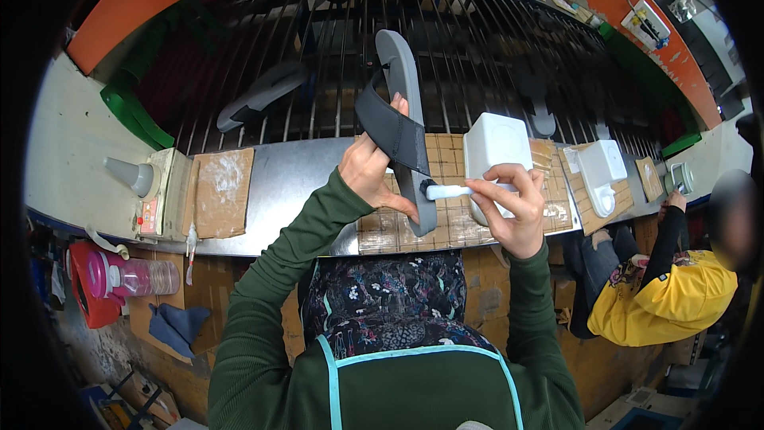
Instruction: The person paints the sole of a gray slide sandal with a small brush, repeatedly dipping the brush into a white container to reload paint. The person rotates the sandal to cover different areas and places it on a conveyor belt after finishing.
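A grey slide sandal [404, 84] with a wide black strap [390, 131] is tilted up on its edge above the bench. My left hand [366, 171] is closed round its side, fingers under the strap and thumb near the sole's near end. Pinched between the fingers of my right hand [516, 211] is a small brush [450, 191] with a white handle. Its dark bristles touch the sole close to its near end. Just behind my right hand stands a white plastic container [498, 143], on a taped cardboard mat [398, 223]; its inside is hidden.
Beyond the metal bench edge [298, 179] runs a conveyor of metal rods [338, 64], carrying another sandal [263, 95] at left and more at right. A cardboard piece [223, 191] lies at left. A person in yellow [676, 295] sits at right, near a second white container [602, 161].
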`<action>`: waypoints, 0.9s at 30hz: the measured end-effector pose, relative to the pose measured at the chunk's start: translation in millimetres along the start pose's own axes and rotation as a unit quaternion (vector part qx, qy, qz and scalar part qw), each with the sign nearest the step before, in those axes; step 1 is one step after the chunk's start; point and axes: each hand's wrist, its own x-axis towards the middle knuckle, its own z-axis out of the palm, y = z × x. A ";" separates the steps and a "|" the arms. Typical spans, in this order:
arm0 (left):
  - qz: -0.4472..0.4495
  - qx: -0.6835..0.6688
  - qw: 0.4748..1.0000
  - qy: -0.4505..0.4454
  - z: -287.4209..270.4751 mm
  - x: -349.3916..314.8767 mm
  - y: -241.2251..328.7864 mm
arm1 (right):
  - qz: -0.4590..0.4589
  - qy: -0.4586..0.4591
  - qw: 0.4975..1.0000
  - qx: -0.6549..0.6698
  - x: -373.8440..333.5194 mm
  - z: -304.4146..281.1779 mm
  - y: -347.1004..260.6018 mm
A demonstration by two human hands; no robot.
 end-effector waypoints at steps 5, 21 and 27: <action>0.008 0.014 1.000 -0.012 0.4 -1.9 -1.0 | -0.006 -0.033 0.999 0.001 -6.0 -5.0 1.2; 0.033 0.007 0.999 -0.019 3.0 -4.9 0.1 | 0.032 -0.020 0.999 0.022 -0.9 0.3 2.4; -0.008 -0.104 0.994 -0.034 9.5 -24.2 -9.9 | 0.145 -0.062 0.916 0.369 -13.8 -8.0 16.9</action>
